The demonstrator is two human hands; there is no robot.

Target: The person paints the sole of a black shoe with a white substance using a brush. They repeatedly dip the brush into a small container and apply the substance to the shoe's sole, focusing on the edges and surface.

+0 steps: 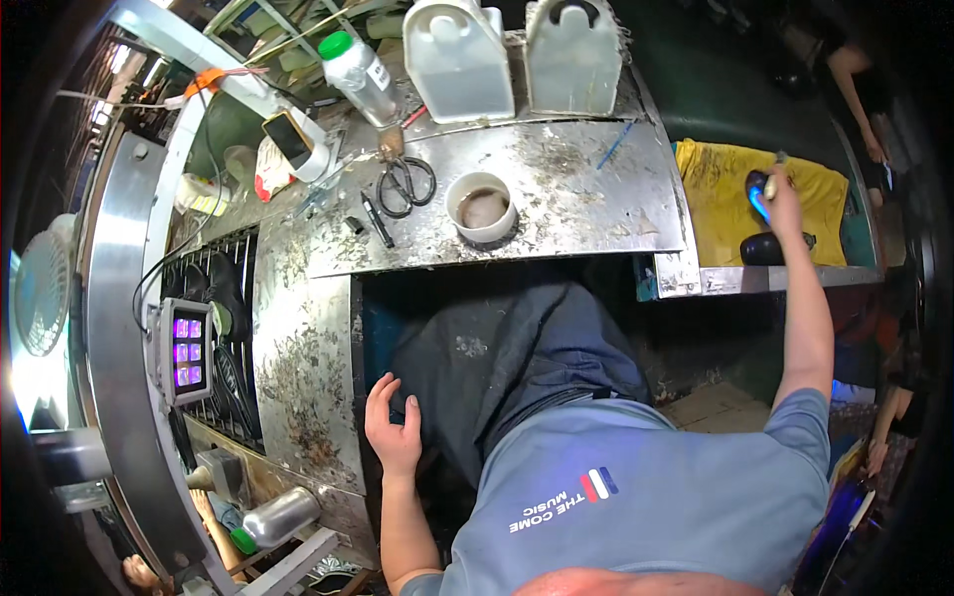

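My right hand (782, 209) reaches out over a yellow cloth (715, 199) on the right-hand surface. Its fingers are closed on a slim pale-handled tool (770, 187), whose exact kind is too small to tell. Right beside those fingers is a dark shoe-like piece (757, 199) with a blue gleam on it. A second dark piece (762, 248) of similar shape lies on the cloth's near edge. My left hand (395, 427) is raised beside my lap, fingers apart, holding nothing.
On the metal bench (586, 214) stand a white bowl (481, 208) with brown liquid, black scissors (405, 187), a black marker (378, 221) and two whitish plastic containers (457, 65). A lit lamp (187, 352) stands left, near a rack with dark shoes (225, 288). Other people are at the edges.
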